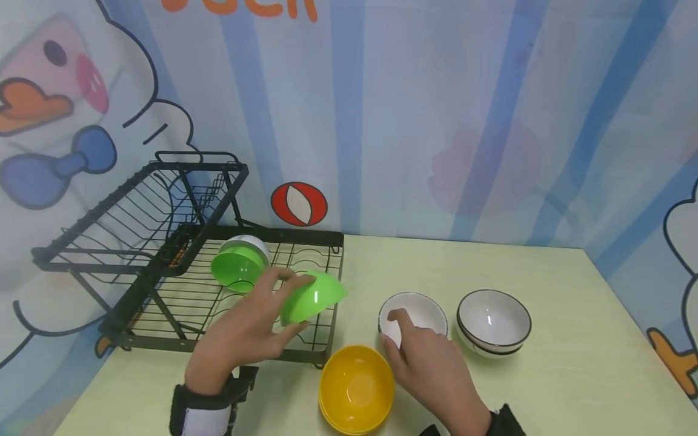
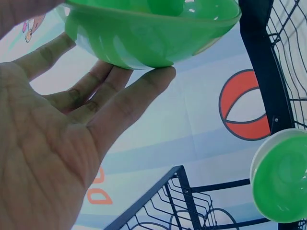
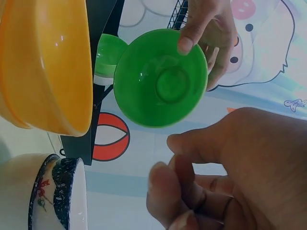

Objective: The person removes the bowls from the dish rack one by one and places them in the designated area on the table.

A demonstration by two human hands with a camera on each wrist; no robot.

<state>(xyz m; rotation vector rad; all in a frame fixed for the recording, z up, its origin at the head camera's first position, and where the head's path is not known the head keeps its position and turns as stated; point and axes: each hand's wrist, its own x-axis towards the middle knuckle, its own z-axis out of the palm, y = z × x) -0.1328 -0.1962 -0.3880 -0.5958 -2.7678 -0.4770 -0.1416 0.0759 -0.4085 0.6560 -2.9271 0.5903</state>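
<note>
My left hand (image 1: 242, 333) holds a green bowl (image 1: 316, 295) tilted on its side above the right part of the black dish rack (image 1: 218, 348). In the right wrist view its thumb lies over the rim of the green bowl (image 3: 158, 81), with fingers behind. My right hand (image 1: 433, 375) holds nothing; its fingers are loosely bent between the yellow bowls (image 1: 357, 390) and a white bowl (image 1: 428, 309), partly covering the latter in the head view. Inside the rack, another green bowl (image 1: 234, 267) leans against a white bowl (image 1: 252, 241).
Stacked white bowls with dark rims (image 1: 493, 321) stand on the right of the pale table (image 1: 583, 363). The rack's raised upper tier (image 1: 139, 269) rises at the left. A printed cloth backdrop (image 1: 392, 121) hangs behind the table.
</note>
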